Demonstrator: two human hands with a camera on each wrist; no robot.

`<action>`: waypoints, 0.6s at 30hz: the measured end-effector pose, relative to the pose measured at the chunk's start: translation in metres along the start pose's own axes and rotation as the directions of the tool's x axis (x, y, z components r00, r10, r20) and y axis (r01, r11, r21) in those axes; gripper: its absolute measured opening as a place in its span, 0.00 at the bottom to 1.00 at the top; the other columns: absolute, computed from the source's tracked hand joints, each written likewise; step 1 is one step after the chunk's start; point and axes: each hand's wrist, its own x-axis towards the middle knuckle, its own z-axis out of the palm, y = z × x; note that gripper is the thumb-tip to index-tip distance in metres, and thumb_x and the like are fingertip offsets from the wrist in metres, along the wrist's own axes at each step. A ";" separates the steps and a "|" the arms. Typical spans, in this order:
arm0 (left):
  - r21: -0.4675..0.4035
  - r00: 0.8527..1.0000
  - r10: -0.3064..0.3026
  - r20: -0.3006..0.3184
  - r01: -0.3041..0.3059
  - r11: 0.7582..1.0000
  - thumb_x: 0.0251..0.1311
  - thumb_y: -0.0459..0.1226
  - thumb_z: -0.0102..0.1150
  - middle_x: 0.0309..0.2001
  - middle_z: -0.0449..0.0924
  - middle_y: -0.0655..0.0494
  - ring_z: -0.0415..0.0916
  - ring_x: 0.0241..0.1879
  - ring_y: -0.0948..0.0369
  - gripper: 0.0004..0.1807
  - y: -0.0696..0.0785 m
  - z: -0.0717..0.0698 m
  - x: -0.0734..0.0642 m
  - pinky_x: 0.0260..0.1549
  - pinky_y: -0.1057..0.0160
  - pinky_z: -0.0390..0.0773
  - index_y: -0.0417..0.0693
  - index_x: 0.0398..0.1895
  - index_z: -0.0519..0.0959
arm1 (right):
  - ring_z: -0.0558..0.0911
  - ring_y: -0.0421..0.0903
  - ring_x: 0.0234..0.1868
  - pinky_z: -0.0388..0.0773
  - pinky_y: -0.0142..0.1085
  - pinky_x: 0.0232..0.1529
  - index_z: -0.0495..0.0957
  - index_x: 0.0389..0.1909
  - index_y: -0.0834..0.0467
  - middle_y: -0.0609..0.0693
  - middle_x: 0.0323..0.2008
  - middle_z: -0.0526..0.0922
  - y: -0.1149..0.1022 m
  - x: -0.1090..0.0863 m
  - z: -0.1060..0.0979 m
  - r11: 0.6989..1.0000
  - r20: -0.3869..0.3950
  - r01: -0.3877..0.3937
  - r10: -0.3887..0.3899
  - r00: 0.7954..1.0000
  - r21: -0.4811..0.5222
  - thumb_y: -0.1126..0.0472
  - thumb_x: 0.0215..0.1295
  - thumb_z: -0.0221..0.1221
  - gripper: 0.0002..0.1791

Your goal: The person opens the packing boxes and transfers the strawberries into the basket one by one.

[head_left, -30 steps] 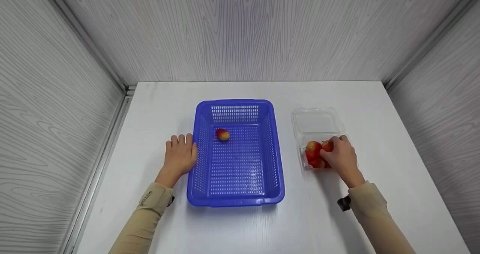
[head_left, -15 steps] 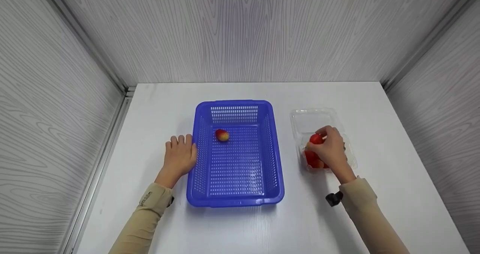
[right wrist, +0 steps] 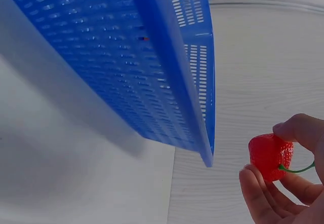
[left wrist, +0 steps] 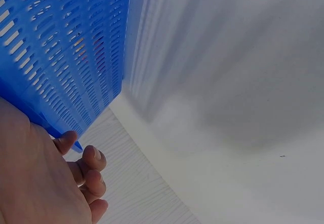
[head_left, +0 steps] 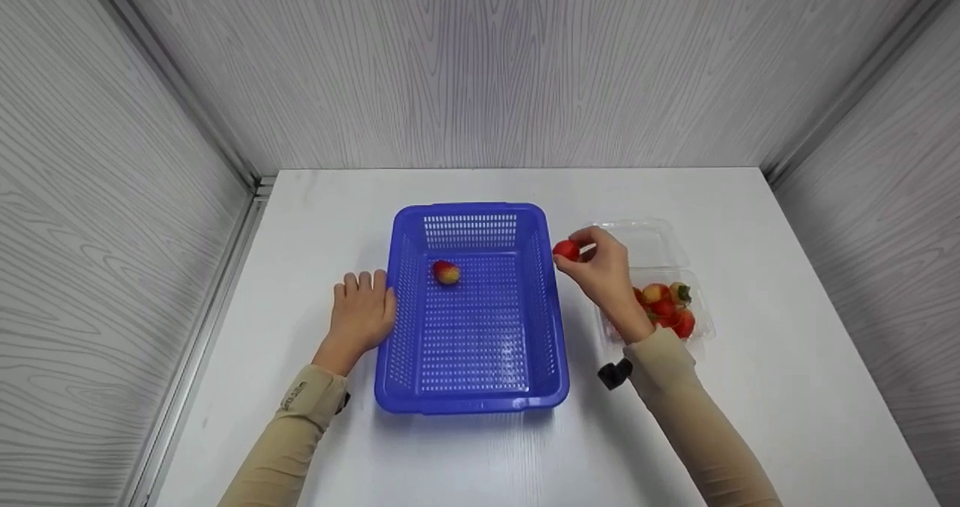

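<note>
My right hand (head_left: 600, 271) pinches a red strawberry (head_left: 566, 250) between thumb and fingers, beside the right rim of a blue plastic basket (head_left: 471, 403). A thin green stem hangs off the strawberry in the right wrist view. My left hand (head_left: 361, 316) holds the basket's left rim, thumb along the top; the left wrist view shows curled fingertips (left wrist: 96, 158) at the rim's outside. Inside the basket lies one small red-and-yellow fruit (head_left: 446, 272). Behind my right forearm is an open clear plastic box (head_left: 701, 319) with several red and yellowish fruits (head_left: 664, 304), partly hidden by the arm.
The white table (head_left: 480, 462) carries the basket in the middle and the clear box on the right, its lid (head_left: 651, 241) folded back. Grey wood-grain panels (head_left: 480, 64) stand behind and along both sides.
My right hand has lifted the strawberry out of the clear box and carried it left to the basket's right rim. My left hand stays on the basket's left rim.
</note>
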 end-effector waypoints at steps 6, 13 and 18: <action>0.006 1.000 0.004 -0.002 -0.004 1.000 0.73 0.41 0.33 0.42 0.66 0.35 0.61 0.44 0.39 0.19 -0.001 0.001 0.000 0.44 0.41 0.60 0.33 0.52 0.65 | 0.82 0.52 0.30 0.77 0.34 0.32 0.79 0.42 0.65 0.58 0.37 0.82 -0.015 0.014 0.028 0.999 0.039 -0.006 0.004 0.999 0.045 0.66 0.50 0.72 0.18; 0.013 1.000 -0.006 -0.001 0.006 1.000 0.73 0.42 0.33 0.43 0.67 0.34 0.62 0.46 0.38 0.20 -0.002 0.001 0.000 0.46 0.41 0.61 0.33 0.54 0.65 | 0.81 0.55 0.38 0.79 0.40 0.41 0.77 0.44 0.66 0.61 0.40 0.82 -0.026 0.025 0.066 0.996 0.100 -0.049 0.040 0.994 0.080 0.69 0.50 0.72 0.20; 0.021 1.000 -0.001 0.000 0.001 1.000 0.73 0.42 0.34 0.44 0.68 0.34 0.63 0.47 0.38 0.21 0.000 0.000 0.000 0.47 0.41 0.62 0.33 0.56 0.66 | 0.81 0.54 0.42 0.78 0.42 0.44 0.76 0.45 0.66 0.61 0.42 0.82 -0.025 0.028 0.090 0.992 0.114 -0.112 0.105 0.988 0.059 0.70 0.49 0.71 0.21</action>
